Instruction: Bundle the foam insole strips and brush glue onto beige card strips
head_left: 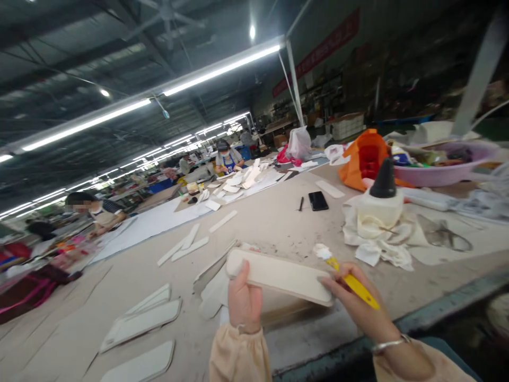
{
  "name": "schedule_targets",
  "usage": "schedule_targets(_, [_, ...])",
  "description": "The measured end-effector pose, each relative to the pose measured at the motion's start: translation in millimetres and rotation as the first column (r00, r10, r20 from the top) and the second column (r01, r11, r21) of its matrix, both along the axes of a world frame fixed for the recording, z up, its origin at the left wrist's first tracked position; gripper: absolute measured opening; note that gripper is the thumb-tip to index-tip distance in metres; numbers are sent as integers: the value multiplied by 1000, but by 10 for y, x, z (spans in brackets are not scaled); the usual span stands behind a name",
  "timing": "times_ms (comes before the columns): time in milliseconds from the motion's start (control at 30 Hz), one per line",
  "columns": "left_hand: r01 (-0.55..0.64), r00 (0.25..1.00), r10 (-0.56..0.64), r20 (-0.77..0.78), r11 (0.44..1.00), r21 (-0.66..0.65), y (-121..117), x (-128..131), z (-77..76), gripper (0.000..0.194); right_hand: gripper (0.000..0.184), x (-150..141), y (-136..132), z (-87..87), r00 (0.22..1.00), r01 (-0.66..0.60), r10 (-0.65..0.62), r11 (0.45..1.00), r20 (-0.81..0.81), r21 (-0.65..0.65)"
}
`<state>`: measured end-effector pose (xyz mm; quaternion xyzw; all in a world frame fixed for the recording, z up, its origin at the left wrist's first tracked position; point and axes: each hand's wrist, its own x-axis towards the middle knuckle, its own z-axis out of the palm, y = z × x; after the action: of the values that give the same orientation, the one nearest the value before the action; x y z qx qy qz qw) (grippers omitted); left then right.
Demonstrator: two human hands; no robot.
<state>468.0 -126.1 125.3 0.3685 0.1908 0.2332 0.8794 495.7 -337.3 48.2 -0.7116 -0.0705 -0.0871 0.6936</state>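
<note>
My left hand grips the left end of a long cream panel with rounded corners, thumb on its face. My right hand holds a yellow-handled brush, its tip covered in white paste, pointing up and left. Fingers of that same hand touch the panel's right end. Beneath the panel is a brownish block-like thing, partly hidden. Several flat pale pieces lie in a pile just left of the panel. More rounded panels rest on the table at the lower left.
A white bottle with a black cone cap stands at right among crumpled cloths, near scissors. Beyond are a black phone, an orange bag and a pink basin. Two people work across the table. The table edge runs along the right.
</note>
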Motion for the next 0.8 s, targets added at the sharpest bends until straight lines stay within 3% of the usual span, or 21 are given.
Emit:
schedule_targets(267, [-16, 999, 19, 43, 997, -81, -10, -34, 3, 26, 33, -13, -14, 22, 1000, 18, -18, 1000, -17, -12])
schedule_targets(567, [12, 998, -8, 69, 998, -69, -52, -137, 29, 24, 35, -33, 7, 1, 999, -18, 23, 996, -47, 92])
schedule_targets(800, [86, 990, -88, -110, 996, -20, -18, -258, -128, 37, 33, 0, 19, 24, 994, -99, 105, 972, -14, 215])
